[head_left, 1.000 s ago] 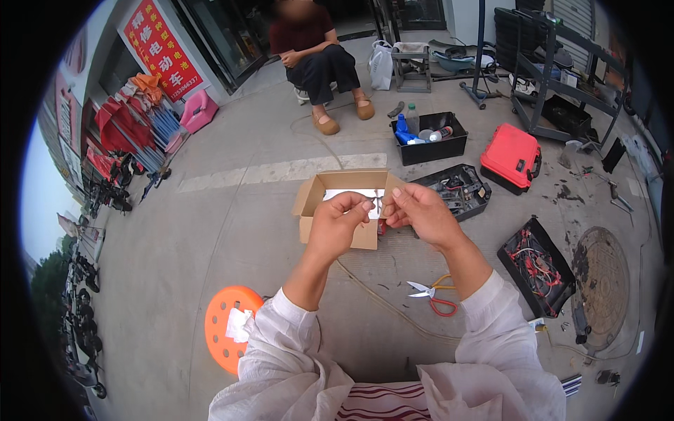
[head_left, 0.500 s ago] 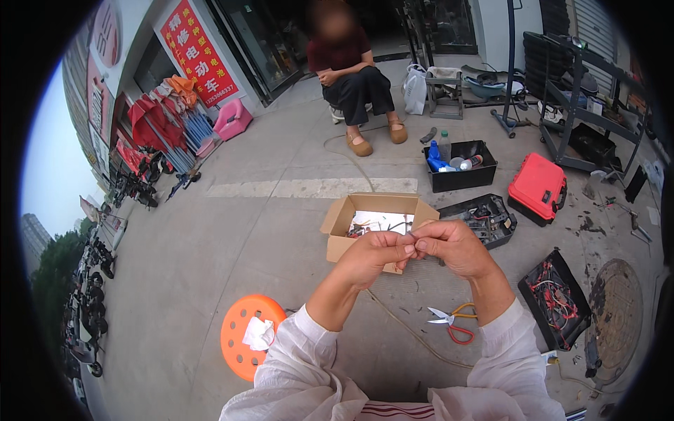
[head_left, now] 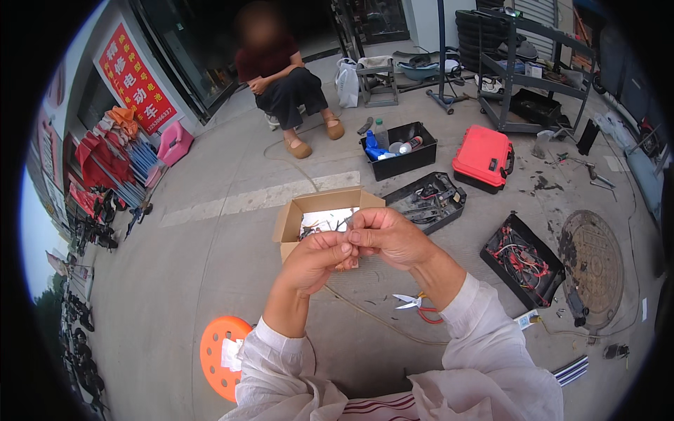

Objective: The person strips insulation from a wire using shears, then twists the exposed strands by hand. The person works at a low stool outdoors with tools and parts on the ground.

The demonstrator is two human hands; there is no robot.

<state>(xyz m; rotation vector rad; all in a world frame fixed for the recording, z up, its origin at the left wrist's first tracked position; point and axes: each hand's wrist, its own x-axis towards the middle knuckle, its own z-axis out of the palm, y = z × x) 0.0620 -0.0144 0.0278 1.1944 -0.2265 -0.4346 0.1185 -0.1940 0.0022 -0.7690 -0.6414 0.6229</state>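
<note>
head: carton [head_left: 330, 201] holding small parts [head_left: 316, 226]

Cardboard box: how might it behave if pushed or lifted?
The cardboard box is probably light for its size, as its walls look thin and only small scraps show inside. Its open flaps would likely bend if grabbed. It seems unlikely to tip, sitting low and broad on the ground.

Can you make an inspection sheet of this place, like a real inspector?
Surface: grey concrete ground, dark stains at right.
Things at hand: open brown cardboard box, thin wires inside.
Clutter: metal scissors with red and yellow handles; closed red plastic case.
Hands: left hand and right hand meet at the fingertips; anything pinched is unclear.
Cables: tangled red and white wires in an open black plastic tray.
Surroundings: seated person ahead; round orange plastic stool at left.
</note>
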